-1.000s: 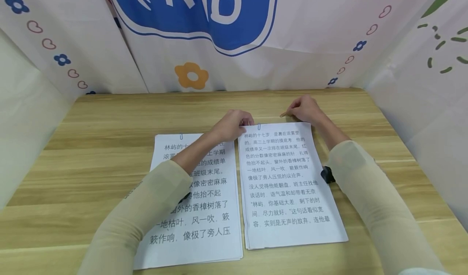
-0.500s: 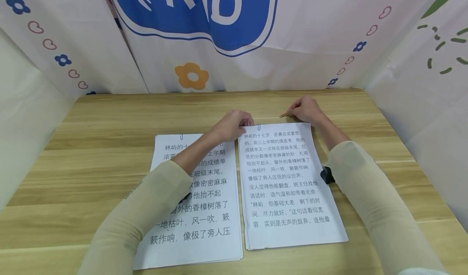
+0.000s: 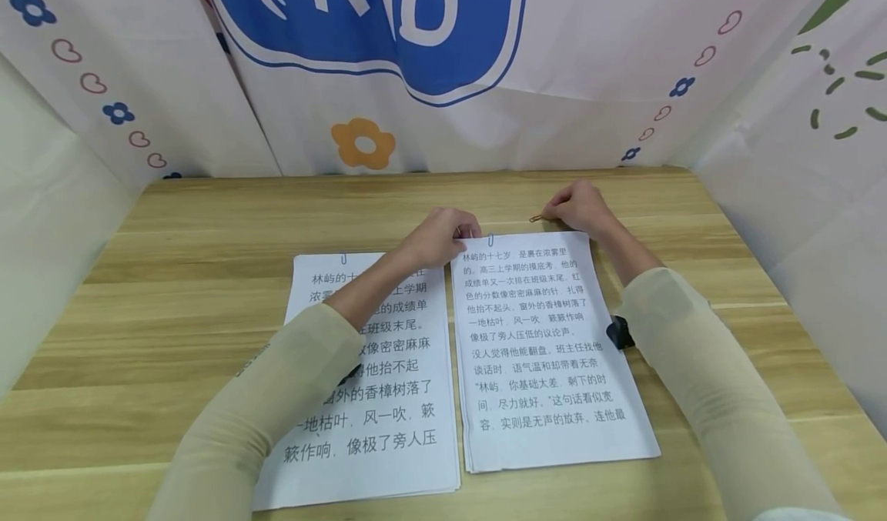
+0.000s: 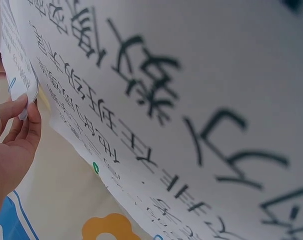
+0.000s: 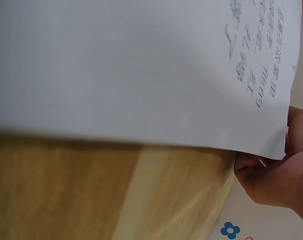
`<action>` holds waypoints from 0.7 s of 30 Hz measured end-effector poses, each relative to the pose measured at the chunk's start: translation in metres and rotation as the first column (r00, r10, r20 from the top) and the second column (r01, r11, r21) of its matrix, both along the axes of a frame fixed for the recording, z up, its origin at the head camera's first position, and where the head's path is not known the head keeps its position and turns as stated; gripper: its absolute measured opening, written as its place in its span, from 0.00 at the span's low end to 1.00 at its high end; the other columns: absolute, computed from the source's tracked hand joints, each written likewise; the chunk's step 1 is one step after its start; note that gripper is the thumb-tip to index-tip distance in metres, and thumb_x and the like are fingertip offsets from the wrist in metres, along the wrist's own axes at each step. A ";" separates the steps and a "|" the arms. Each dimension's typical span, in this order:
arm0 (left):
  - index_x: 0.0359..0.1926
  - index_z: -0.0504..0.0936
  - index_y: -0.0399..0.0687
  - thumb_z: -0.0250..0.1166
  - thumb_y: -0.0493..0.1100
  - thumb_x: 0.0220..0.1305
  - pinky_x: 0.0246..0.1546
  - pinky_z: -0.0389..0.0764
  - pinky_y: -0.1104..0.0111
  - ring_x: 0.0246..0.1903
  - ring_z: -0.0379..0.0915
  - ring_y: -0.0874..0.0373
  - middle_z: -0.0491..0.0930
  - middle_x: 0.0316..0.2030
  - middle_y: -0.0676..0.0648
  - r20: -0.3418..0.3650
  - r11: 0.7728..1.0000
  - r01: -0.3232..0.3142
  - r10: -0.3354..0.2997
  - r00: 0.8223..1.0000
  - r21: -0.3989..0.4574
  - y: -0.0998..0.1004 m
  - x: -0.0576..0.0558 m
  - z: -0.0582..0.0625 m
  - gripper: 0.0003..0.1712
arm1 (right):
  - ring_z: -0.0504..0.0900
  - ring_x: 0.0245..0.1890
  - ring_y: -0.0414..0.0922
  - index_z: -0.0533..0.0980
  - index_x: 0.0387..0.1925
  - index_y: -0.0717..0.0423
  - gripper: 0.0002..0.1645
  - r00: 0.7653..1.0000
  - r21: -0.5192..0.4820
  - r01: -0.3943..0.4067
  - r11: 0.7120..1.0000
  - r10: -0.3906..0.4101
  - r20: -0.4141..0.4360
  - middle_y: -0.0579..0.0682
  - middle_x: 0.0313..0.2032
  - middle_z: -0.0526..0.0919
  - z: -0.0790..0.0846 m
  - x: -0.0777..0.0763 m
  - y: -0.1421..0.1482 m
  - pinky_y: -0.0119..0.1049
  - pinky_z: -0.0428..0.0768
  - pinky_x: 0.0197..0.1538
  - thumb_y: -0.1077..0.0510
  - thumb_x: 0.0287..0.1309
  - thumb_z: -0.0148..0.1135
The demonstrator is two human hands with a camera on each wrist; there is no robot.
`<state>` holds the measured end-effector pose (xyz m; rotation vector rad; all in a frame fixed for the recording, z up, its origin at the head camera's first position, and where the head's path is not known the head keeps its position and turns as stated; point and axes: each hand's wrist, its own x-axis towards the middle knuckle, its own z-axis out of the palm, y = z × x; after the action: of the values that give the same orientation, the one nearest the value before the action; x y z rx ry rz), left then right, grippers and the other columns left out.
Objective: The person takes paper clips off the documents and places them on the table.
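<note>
Two stacks of printed sheets lie side by side on the wooden table. My left hand pinches the top left corner of the right paper stack; the left wrist view shows the thumb on top of that corner. Just beyond the same stack's top edge, my right hand pinches a small gold-coloured paper clip between its fingertips. A blue paper clip sits on the stack's top edge. In the right wrist view, the paper corner partly hides the right hand.
The left paper stack lies partly under my left forearm, with a paper clip on its top edge. Behind the table hangs a white cloth with printed flowers; more white cloth flanks both sides.
The gold-coloured paper clip has turned slightly between the right fingertips, so its loop shows more clearly. Both hands and the paper stacks keep their places.
</note>
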<state>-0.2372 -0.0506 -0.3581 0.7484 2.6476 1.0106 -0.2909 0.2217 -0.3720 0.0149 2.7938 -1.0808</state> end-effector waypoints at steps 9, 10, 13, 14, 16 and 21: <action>0.47 0.86 0.36 0.60 0.20 0.64 0.45 0.81 0.67 0.41 0.77 0.51 0.82 0.38 0.42 -0.007 1.000 -0.001 0.001 1.000 -0.003 0.000 0.001 0.001 0.16 | 0.79 0.38 0.47 0.85 0.46 0.64 0.10 1.000 -0.056 0.006 0.998 -0.005 0.026 0.59 0.45 0.84 0.001 0.004 0.001 0.31 0.77 0.37 0.61 0.69 0.66; 0.47 0.86 0.36 0.60 0.20 0.64 0.45 0.81 0.67 0.41 0.77 0.51 0.82 0.38 0.42 -0.008 1.000 0.000 0.000 1.000 -0.003 0.000 0.001 0.000 0.16 | 0.79 0.38 0.47 0.85 0.46 0.64 0.10 1.000 -0.061 0.003 0.998 -0.002 0.026 0.59 0.44 0.84 0.001 0.004 0.001 0.31 0.77 0.37 0.61 0.69 0.66; 0.47 0.85 0.36 0.60 0.20 0.64 0.46 0.81 0.67 0.41 0.77 0.51 0.82 0.38 0.42 -0.012 1.000 0.000 0.000 1.000 -0.001 0.000 0.000 -0.001 0.16 | 0.79 0.36 0.46 0.85 0.46 0.64 0.10 1.000 -0.076 -0.009 0.997 0.011 0.022 0.59 0.44 0.84 0.001 0.004 0.003 0.31 0.77 0.36 0.62 0.69 0.66; 0.47 0.85 0.35 0.60 0.20 0.64 0.46 0.81 0.67 0.41 0.77 0.51 0.82 0.38 0.42 -0.012 1.000 0.000 0.000 1.000 0.000 0.000 0.000 -0.001 0.16 | 0.79 0.35 0.46 0.85 0.46 0.64 0.09 1.000 -0.082 -0.011 0.997 0.013 0.021 0.59 0.43 0.84 0.000 0.004 0.003 0.31 0.78 0.36 0.62 0.69 0.66; 0.47 0.85 0.36 0.60 0.20 0.64 0.46 0.81 0.67 0.41 0.77 0.51 0.82 0.38 0.42 -0.014 1.000 -0.001 0.001 1.000 0.001 0.000 0.000 -0.002 0.16 | 0.79 0.35 0.46 0.85 0.45 0.65 0.09 1.000 -0.090 -0.013 0.996 0.015 0.022 0.59 0.43 0.84 0.000 0.004 0.004 0.31 0.78 0.35 0.62 0.69 0.66; 0.48 0.85 0.36 0.60 0.20 0.64 0.46 0.81 0.67 0.41 0.77 0.51 0.82 0.39 0.42 -0.013 1.000 -0.004 0.004 1.000 -0.001 0.000 0.000 -0.001 0.16 | 0.79 0.36 0.47 0.85 0.46 0.64 0.09 1.000 -0.081 -0.016 0.997 0.017 0.015 0.58 0.43 0.83 0.001 0.005 0.005 0.30 0.78 0.35 0.62 0.69 0.65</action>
<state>-0.2373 -0.0502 -0.3595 0.7523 2.6617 1.0086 -0.2858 0.2265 -0.3713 -0.0087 2.7293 -1.1829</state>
